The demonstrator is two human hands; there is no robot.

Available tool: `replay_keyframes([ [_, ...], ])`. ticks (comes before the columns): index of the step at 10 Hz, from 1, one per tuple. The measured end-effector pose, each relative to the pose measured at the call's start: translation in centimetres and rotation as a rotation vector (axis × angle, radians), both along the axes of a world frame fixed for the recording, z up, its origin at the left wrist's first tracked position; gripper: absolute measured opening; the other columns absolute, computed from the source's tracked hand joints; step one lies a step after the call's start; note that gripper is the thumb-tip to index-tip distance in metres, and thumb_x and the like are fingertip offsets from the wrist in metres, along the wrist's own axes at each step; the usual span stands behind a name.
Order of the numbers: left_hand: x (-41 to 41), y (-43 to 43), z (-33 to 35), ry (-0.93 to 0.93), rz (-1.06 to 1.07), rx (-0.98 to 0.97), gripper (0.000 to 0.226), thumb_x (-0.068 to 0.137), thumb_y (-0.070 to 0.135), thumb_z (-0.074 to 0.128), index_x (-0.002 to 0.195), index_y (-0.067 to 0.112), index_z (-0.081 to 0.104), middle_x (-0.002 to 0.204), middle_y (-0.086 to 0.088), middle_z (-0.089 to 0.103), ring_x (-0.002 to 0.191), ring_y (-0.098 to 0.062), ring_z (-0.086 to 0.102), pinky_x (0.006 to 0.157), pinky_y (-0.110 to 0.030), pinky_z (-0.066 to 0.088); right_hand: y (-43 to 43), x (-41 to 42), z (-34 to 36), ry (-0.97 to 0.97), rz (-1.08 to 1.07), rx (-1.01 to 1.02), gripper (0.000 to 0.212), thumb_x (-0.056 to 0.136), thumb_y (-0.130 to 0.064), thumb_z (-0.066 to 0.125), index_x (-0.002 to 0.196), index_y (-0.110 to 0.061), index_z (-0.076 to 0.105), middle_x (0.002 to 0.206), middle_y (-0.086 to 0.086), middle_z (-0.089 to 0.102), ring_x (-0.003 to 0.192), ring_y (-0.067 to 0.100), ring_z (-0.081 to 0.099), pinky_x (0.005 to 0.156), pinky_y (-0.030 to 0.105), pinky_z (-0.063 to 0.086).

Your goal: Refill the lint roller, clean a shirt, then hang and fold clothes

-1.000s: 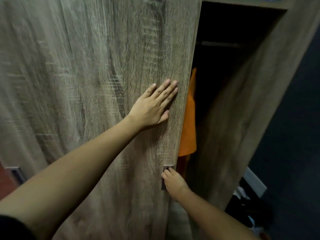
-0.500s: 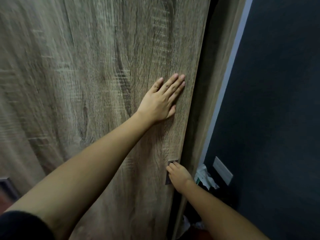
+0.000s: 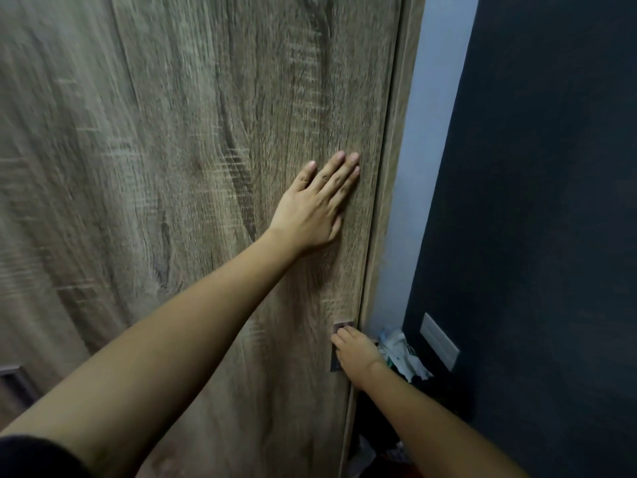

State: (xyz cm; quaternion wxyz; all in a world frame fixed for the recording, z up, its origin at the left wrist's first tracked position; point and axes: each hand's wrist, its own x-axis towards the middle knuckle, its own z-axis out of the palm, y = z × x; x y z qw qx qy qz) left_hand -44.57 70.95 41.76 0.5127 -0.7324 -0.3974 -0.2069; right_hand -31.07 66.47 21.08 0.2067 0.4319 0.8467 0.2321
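A tall grey-brown wood-grain wardrobe door [image 3: 193, 167] fills most of the view, its right edge lying against the matching narrow wooden side frame [image 3: 393, 174] with no gap showing between them. The left hand [image 3: 315, 205] lies flat on the door near that edge, palm down, fingers straight and close together, thumb spread to the side, gripping nothing. Lower down, the right hand [image 3: 355, 350] rests at the small recessed metal handle plate [image 3: 339, 343] set into the door's right edge; its fingers curl toward the plate, but whether they are hooked into it cannot be told from this angle. No clothes, shirt or lint roller can be seen; the wardrobe interior is hidden behind the door. Right of the frame runs a strip of pale wall [image 3: 427, 160], then a dark navy wall [image 3: 551, 201] bearing a white rectangular switch plate [image 3: 439, 341]. On the floor between wardrobe and dark wall sits a crumpled white plastic bag [image 3: 401, 353] on a dark heap.
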Motion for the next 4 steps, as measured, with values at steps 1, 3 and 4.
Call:
replay_keyframes([
  [1,0.7,-0.2,-0.1,-0.016,0.013,-0.031,0.069,0.085,0.041,0.030,0.145,0.007,0.028,0.153,-0.008,0.029,0.141,-0.024,0.027,0.111,-0.042,0.016,0.3,0.0,0.2,0.001,-0.033,-0.005,0.043,0.098,-0.015,0.033,0.138,0.000,0.035,0.142,0.014,0.034,0.130,0.029,0.029,0.115,0.035,0.015],
  [3,2.2,-2.6,1.0,-0.199,-0.109,-0.192,0.066,0.089,0.034,0.041,0.147,0.008,0.023,0.156,-0.009,0.020,0.142,-0.025,0.022,0.112,-0.042,0.024,-1.6,2.1,1.8,0.181,0.023,-0.165,0.049,0.091,-0.020,0.047,0.136,-0.002,0.040,0.135,0.017,0.041,0.124,0.033,0.035,0.110,0.039,0.023],
  [4,3.9,-3.9,1.1,-0.265,-0.245,-0.344,0.065,0.093,0.033,0.033,0.148,0.006,0.014,0.157,-0.011,0.012,0.144,-0.024,0.016,0.113,-0.039,0.020,-2.5,5.0,3.3,0.349,-0.004,-0.223,0.054,0.087,-0.021,0.050,0.137,-0.004,0.039,0.131,0.017,0.046,0.120,0.033,0.041,0.104,0.041,0.032],
])
